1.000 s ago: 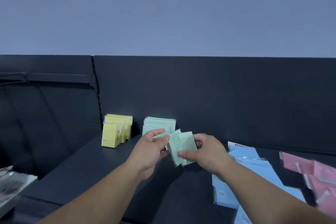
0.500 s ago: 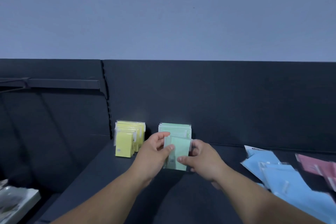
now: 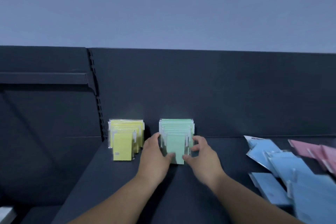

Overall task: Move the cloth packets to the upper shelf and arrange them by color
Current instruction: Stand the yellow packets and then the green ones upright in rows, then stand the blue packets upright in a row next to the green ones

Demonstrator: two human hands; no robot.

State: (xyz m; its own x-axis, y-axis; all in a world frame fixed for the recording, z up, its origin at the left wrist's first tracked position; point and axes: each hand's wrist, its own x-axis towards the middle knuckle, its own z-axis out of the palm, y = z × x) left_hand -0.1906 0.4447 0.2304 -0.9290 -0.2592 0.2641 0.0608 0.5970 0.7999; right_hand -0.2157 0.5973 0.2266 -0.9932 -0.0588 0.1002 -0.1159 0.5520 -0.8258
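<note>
Setting: a shop display, as shown by the fittings and stock.
Shelving: a dark shelf (image 3: pixel 112 178) is seen beneath the fingers (image 3: pixel 154 138) and is closed off behind them by a dark back panel (image 3: pixel 200 92).
Upright: a slotted upright (image 3: pixel 98 107) is set beyond and left of the fingers, with a bracketed rail (image 3: pixel 43 78) hung farther left.
Stock: sealed green packets (image 3: pixel 175 138) are stood in a row between the fingers; yellow packets (image 3: pixel 125 138) are ranked just left of them; blue packets (image 3: pixel 283 169) and pink packets (image 3: pixel 312 151) are heaped well to the right.
</note>
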